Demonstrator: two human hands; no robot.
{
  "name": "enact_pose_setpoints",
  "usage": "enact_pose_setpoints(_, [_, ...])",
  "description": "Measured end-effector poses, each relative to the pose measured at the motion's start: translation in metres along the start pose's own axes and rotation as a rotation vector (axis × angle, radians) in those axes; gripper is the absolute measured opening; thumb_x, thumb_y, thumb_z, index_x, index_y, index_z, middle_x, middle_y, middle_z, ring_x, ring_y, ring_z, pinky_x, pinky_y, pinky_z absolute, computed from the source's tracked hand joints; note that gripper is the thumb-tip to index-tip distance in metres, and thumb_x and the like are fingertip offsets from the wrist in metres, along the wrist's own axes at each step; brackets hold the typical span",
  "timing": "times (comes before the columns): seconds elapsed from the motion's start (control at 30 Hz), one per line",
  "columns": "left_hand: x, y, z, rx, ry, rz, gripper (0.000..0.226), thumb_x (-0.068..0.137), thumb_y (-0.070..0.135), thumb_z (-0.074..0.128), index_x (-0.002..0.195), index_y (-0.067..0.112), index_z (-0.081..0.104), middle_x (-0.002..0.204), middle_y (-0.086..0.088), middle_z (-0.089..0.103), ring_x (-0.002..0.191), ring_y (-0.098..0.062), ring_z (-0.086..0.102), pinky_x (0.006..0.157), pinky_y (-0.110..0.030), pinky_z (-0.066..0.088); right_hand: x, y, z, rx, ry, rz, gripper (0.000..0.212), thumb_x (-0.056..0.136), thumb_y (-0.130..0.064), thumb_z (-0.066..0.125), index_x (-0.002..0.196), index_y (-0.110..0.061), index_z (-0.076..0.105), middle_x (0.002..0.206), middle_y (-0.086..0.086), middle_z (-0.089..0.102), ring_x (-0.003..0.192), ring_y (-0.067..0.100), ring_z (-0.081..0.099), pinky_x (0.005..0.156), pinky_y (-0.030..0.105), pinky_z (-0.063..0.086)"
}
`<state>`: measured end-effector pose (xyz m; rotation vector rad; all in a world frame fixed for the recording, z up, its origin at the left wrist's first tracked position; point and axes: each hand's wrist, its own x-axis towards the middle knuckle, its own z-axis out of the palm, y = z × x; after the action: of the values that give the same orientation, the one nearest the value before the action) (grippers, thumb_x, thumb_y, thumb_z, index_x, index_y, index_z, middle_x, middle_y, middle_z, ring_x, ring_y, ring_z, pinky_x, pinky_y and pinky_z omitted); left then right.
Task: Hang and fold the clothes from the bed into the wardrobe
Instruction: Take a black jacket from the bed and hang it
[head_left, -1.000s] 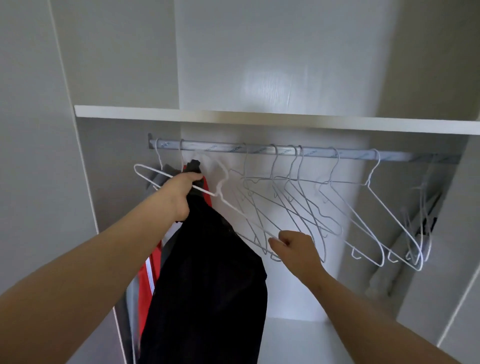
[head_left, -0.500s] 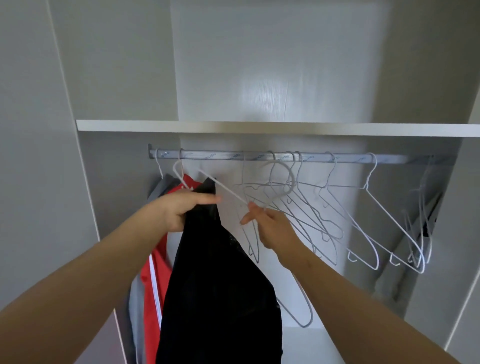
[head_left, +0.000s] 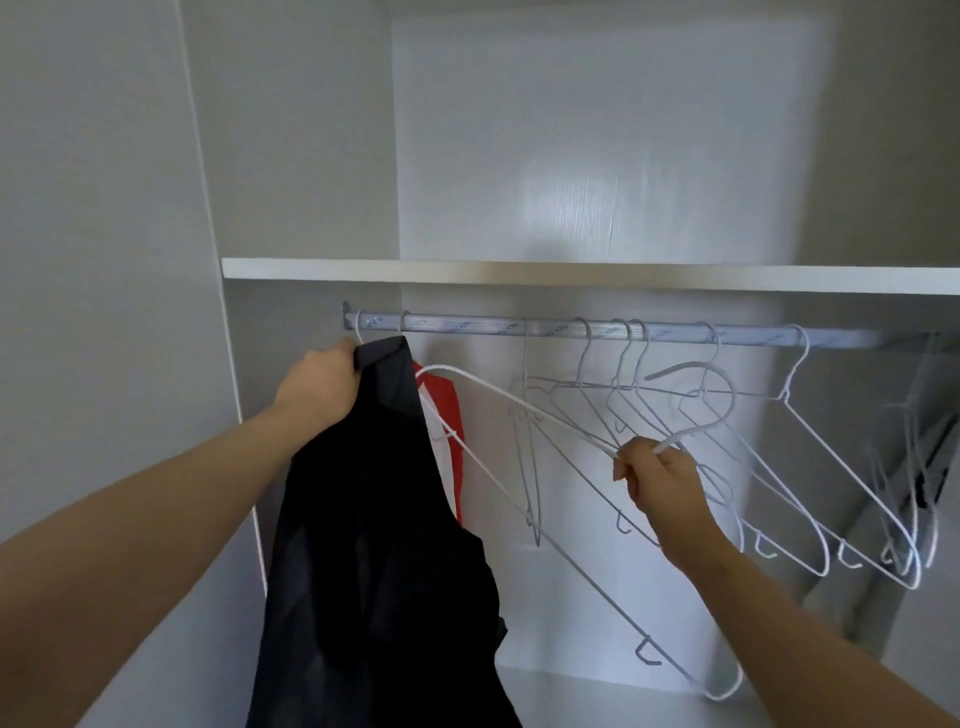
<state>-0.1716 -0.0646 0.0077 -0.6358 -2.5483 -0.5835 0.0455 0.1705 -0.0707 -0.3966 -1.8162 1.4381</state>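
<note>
My left hand (head_left: 324, 387) grips the top edge of the black top (head_left: 384, 545) and holds it up at the left end of the rail (head_left: 623, 332), just under it. The cloth hangs down long in front of a red top (head_left: 448, 415). My right hand (head_left: 660, 478) pinches a white hanger (head_left: 685, 435) by its neck. This hanger is off the rail, tilted, with one end close to the black top. More white hangers (head_left: 810, 431) hang on the rail, under the shelf (head_left: 571, 270).

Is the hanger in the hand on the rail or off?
Off. The right hand holds the white hanger, its hook free below the rail.
</note>
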Motion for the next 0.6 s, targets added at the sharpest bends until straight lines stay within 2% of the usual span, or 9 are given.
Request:
enact_pose_setpoints(0.13, [0.012,-0.006,0.005,-0.216,-0.054,-0.195,0.031,0.098,0.021,0.038,0.109,-0.002,0.055,0.112,-0.03,0.058,0.104,-0.044,0.055,0.08,-0.037,0.041,0.003,-0.003,-0.015,0.099,-0.104,0.059,0.049,0.086,0.003,0.041,0.04,-0.015,0.043,0.04,-0.002,0.025,0.035,0.008,0.022,0.035,0.015,0.019])
enact_pose_setpoints(0.23, [0.016,-0.008,0.007,-0.501,-0.099,-0.403,0.034,0.098,0.015,0.041,0.12,-0.008,0.052,0.122,-0.028,0.054,0.113,-0.042,0.052,0.088,-0.041,0.042,0.002,-0.002,-0.029,0.117,-0.224,0.126,0.059,0.094,-0.008,0.047,0.037,-0.019,0.037,0.039,-0.002,0.023,0.031,0.009,0.02,0.035,0.012,0.02])
enact_pose_setpoints(0.33, [0.011,0.006,0.007,-0.804,-0.174,-0.536,0.037,0.098,0.009,0.039,0.131,-0.007,0.043,0.134,-0.024,0.047,0.118,-0.036,0.049,0.089,-0.041,0.043,0.0,0.0,-0.036,-0.082,-0.372,0.224,0.056,0.093,-0.021,0.054,0.039,-0.02,0.041,0.042,-0.001,0.024,0.033,0.01,0.02,0.035,0.014,0.019])
enact_pose_setpoints(0.4, [0.005,0.02,0.006,-0.923,-0.23,-0.556,0.037,0.099,0.01,0.038,0.133,-0.005,0.041,0.133,-0.024,0.048,0.106,-0.029,0.051,0.084,-0.04,0.044,-0.004,0.004,-0.034,-0.272,-0.438,0.26,0.048,0.092,-0.026,0.057,0.044,-0.018,0.052,0.041,-0.003,0.029,0.034,0.009,0.023,0.036,0.015,0.019])
enact_pose_setpoints(0.5, [-0.01,0.044,0.004,-1.044,-0.323,-0.557,0.034,0.099,0.011,0.04,0.13,-0.002,0.045,0.107,-0.022,0.06,0.086,-0.029,0.056,0.075,-0.037,0.046,-0.009,0.011,-0.021,-0.333,-0.423,0.295,0.026,0.092,-0.025,0.057,0.072,-0.011,0.067,0.039,-0.009,0.033,0.034,0.007,0.023,0.036,0.017,0.018])
enact_pose_setpoints(0.57, [-0.024,0.061,0.001,-1.13,-0.421,-0.555,0.029,0.098,0.011,0.042,0.123,-0.001,0.051,0.077,-0.015,0.066,0.063,-0.024,0.06,0.058,-0.029,0.05,-0.011,0.016,-0.011,-0.217,-0.377,0.347,0.013,0.093,-0.021,0.054,0.097,-0.018,0.066,0.042,-0.009,0.033,0.036,0.007,0.022,0.037,0.016,0.017])
enact_pose_setpoints(0.6, [-0.031,0.068,-0.001,-1.165,-0.47,-0.547,0.026,0.098,0.011,0.043,0.12,0.0,0.053,0.064,-0.01,0.066,0.054,-0.02,0.061,0.049,-0.024,0.05,-0.012,0.018,-0.007,-0.166,-0.37,0.366,0.016,0.094,-0.02,0.053,0.106,-0.023,0.063,0.043,-0.008,0.033,0.036,0.007,0.022,0.037,0.016,0.017])
